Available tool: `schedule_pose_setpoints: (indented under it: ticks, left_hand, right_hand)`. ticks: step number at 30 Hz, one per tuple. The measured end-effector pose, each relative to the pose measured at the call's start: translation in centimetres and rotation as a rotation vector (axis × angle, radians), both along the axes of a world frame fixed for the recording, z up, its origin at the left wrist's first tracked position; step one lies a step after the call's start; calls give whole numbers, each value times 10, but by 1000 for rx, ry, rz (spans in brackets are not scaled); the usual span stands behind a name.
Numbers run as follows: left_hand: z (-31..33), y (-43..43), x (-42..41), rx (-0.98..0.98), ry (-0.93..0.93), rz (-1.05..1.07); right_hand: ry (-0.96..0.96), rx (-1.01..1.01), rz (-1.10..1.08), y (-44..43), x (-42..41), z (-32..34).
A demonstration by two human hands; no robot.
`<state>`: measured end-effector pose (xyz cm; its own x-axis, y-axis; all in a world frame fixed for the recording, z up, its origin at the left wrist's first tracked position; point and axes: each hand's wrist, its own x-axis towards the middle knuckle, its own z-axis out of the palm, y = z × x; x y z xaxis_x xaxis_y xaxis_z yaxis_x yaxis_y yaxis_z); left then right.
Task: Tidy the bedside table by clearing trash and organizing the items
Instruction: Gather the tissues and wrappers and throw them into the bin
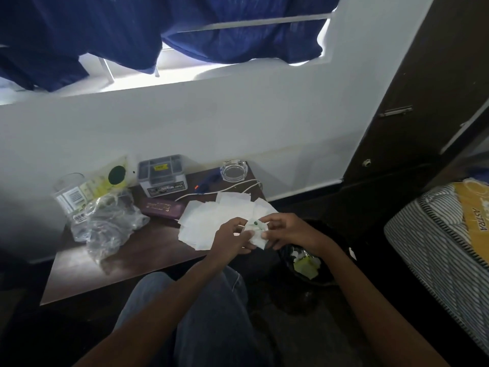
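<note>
A dark wooden bedside table [87, 274] stands against the white wall. Several white paper slips [211, 221] lie spread on its right side. My left hand [232, 239] and my right hand [285, 231] both pinch a small crumpled white paper with a green mark [255, 230], held just off the table's right edge, above and left of a dark trash bin [307, 263] that holds yellow-green scraps. A crumpled clear plastic bag [111, 223], a clear package with a yellow label [87, 189], a maroon case [162, 209], a grey organizer box [162, 174] and a glass ashtray [235, 170] sit on the table.
A blue pen-like tool [209, 181] and a white cable [238, 188] lie near the ashtray. A striped mattress [436, 234] is at the right, a dark wardrobe [412, 88] behind it. Blue curtains [132, 30] hang over the window. My jeans-clad knee [198, 313] is below.
</note>
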<state>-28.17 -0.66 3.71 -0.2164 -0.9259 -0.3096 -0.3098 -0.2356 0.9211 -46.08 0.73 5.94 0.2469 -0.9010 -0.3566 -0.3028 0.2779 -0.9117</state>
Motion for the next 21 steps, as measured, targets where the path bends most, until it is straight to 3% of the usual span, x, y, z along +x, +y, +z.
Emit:
schedule_pose_setpoints:
  ticks: [7,11,13,17,21]
  left_hand:
    - [2,-4,-6,-50,-22,-21]
    - [7,-9,1,-78,-38,-25]
    - [8,-11,7,-83,-61,-38]
    - [9,-14,18,-92,-76,-22]
    - [8,-19,35,-76,-57,31]
  right_hand:
    - [100,-96,-410,3,-15,-34]
    - [478,-205,-696,10,-51,-59]
    - [566,-165,-785,16,-69,-74]
    - [597,79,-615,13,-93,-102]
    - [399,173,-563,10,-78,-91]
